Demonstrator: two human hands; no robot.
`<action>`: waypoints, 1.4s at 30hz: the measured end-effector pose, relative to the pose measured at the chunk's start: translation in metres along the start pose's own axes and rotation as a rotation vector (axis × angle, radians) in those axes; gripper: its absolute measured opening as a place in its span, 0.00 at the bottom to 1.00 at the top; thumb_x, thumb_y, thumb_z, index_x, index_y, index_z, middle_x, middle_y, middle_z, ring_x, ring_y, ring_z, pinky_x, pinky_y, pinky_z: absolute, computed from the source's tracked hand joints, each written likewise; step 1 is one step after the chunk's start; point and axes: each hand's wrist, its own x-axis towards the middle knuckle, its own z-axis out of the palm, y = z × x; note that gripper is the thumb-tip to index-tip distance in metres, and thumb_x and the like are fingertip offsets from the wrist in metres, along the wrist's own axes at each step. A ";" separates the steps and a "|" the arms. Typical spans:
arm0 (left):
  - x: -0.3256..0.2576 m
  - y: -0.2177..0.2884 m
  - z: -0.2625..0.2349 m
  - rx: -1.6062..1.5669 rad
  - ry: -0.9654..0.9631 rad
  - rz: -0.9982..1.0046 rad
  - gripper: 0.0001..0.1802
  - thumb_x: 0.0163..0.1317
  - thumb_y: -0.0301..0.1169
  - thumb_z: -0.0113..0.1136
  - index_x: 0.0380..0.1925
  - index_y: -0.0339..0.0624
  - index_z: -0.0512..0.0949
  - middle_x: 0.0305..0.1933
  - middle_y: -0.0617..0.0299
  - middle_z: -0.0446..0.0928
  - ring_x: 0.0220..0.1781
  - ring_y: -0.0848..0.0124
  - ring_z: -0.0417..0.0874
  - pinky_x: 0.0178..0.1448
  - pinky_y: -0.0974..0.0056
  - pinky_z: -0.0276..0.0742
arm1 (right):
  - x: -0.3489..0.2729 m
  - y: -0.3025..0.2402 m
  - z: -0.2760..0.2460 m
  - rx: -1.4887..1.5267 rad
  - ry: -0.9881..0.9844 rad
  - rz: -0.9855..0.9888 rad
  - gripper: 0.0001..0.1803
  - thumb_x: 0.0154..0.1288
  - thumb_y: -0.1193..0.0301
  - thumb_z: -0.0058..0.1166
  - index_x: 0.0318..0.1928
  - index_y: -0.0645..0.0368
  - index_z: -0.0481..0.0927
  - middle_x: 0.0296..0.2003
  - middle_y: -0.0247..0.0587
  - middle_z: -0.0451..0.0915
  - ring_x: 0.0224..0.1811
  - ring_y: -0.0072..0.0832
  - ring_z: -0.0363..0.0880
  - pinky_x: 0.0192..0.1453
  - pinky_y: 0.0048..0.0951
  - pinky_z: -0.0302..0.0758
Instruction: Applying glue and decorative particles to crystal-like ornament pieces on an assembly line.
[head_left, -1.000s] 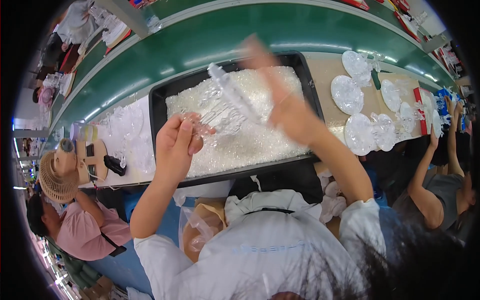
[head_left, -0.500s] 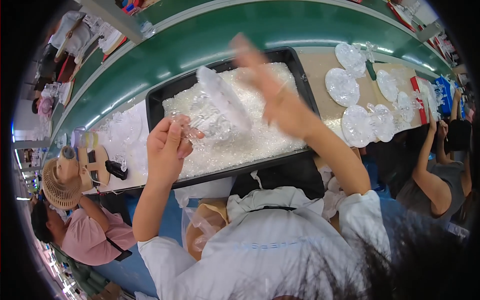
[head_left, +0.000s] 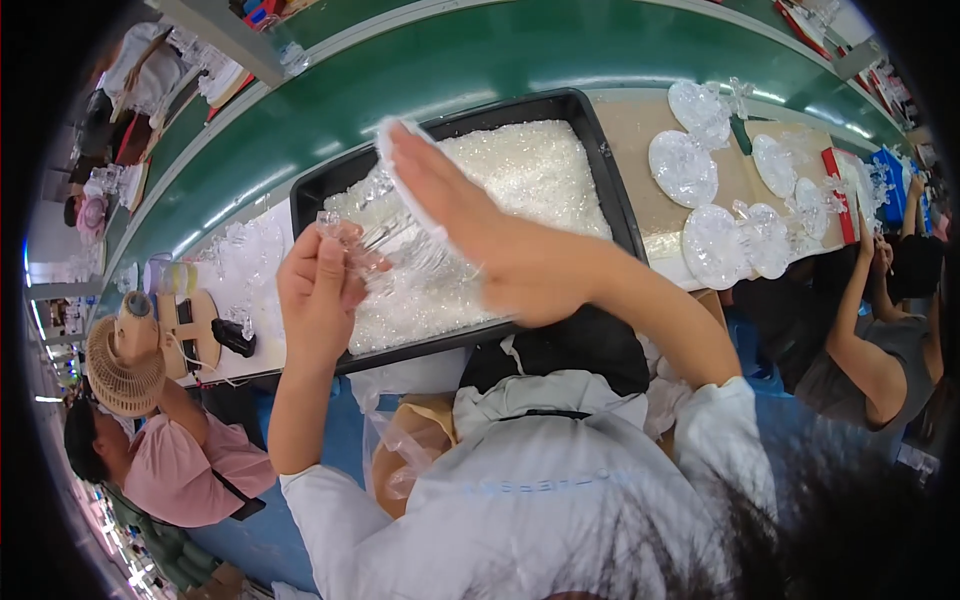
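Note:
My left hand (head_left: 315, 290) is closed around the narrow end of a clear plastic piece (head_left: 405, 250) with a round white base. The piece is held tilted above a black tray (head_left: 622, 210) filled with white, glittering granules (head_left: 545, 170). With its fingers stretched out together, my right hand (head_left: 530, 262) lies flat against the outer face of the base, or very close to it. That hand hides most of the base, leaving only its pale rim in sight.
Several similar clear pieces with round glittery bases (head_left: 685, 170) stand on brown board right of the tray. More clear pieces (head_left: 250, 255) lie at the left, near a beige fan (head_left: 125, 355). A green conveyor (head_left: 480, 65) runs behind. Co-workers sit on both sides.
My right hand has swung left and down from above the tray, blurred before, onto the piece's base. The base has turned more upright, and the left hand has shifted slightly left.

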 end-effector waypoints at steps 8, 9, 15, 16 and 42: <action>-0.006 0.015 -0.004 0.371 0.009 0.096 0.13 0.76 0.31 0.48 0.46 0.31 0.76 0.32 0.55 0.82 0.22 0.81 0.71 0.26 0.75 0.64 | -0.007 0.025 -0.017 0.253 0.197 0.015 0.60 0.38 0.75 0.44 0.78 0.59 0.38 0.80 0.45 0.35 0.82 0.38 0.29 0.82 0.45 0.32; -0.006 0.021 -0.002 0.370 0.015 0.102 0.13 0.76 0.31 0.48 0.46 0.31 0.76 0.32 0.55 0.82 0.22 0.81 0.71 0.26 0.75 0.64 | -0.012 0.019 -0.026 0.402 0.391 0.061 0.57 0.41 0.77 0.43 0.79 0.56 0.41 0.79 0.47 0.36 0.82 0.39 0.33 0.81 0.47 0.40; 0.002 0.067 0.008 1.435 -0.382 0.821 0.16 0.54 0.26 0.66 0.44 0.38 0.81 0.49 0.51 0.80 0.45 0.56 0.81 0.44 0.62 0.78 | -0.010 -0.007 -0.022 0.991 0.255 0.445 0.54 0.44 0.78 0.40 0.78 0.58 0.44 0.74 0.48 0.56 0.75 0.38 0.58 0.74 0.42 0.60; 0.004 0.071 0.012 1.433 -0.375 0.826 0.16 0.54 0.26 0.66 0.44 0.38 0.81 0.49 0.51 0.80 0.45 0.56 0.81 0.44 0.62 0.78 | -0.010 -0.008 -0.023 1.121 0.221 0.360 0.53 0.45 0.80 0.39 0.78 0.55 0.44 0.73 0.49 0.58 0.75 0.38 0.59 0.73 0.40 0.63; 0.062 0.035 0.069 0.424 0.039 0.225 0.22 0.68 0.25 0.53 0.62 0.38 0.67 0.45 0.62 0.77 0.43 0.79 0.75 0.48 0.72 0.72 | -0.035 -0.006 0.004 0.821 0.448 0.336 0.58 0.38 0.78 0.43 0.77 0.58 0.40 0.73 0.49 0.55 0.77 0.42 0.55 0.76 0.47 0.57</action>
